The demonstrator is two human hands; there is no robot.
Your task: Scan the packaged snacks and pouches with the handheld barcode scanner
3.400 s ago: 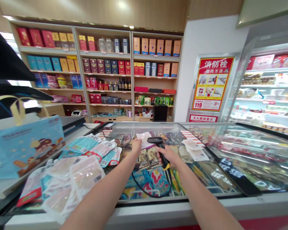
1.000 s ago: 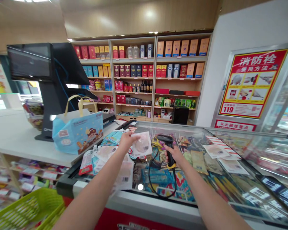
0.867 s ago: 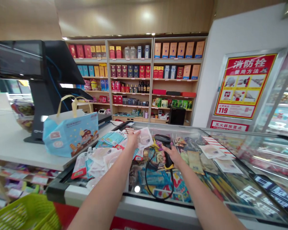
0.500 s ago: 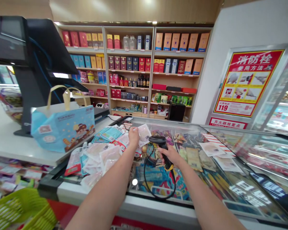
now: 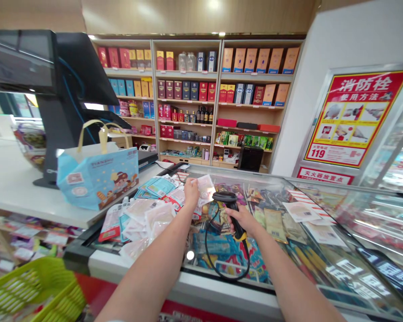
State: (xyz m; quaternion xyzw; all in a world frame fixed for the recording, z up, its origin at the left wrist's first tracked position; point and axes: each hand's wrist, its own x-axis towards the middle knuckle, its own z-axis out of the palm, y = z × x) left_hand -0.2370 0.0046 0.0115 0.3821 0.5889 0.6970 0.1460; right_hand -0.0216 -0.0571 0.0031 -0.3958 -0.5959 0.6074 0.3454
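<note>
My left hand point(image 5: 191, 191) pinches a small clear-and-white plastic packet point(image 5: 206, 188) above the glass top of the freezer point(image 5: 221, 172). My right hand point(image 5: 241, 220) is wrapped round the handle of a black barcode scanner point(image 5: 225, 197), whose head points left at the packet; a bright spot of light falls on the packet. The scanner's black cable point(image 5: 206, 250) loops down over the glass. Left of my left forearm lies a pile of similar pale packets point(image 5: 144, 219), with blue-and-white pouches point(image 5: 157, 185) behind it.
On the white counter point(image 5: 6, 179) at left stand a blue paper bag point(image 5: 97, 179) and a black checkout terminal point(image 5: 50, 112). A green basket point(image 5: 30, 286) is at lower left. Several flat packets point(image 5: 302, 211) lie on the glass at right. Shelves of boxes point(image 5: 188, 89) line the back.
The whole view has shifted slightly, so things sit farther right. A light spot now shows on the packet. Both hands keep their grips.
</note>
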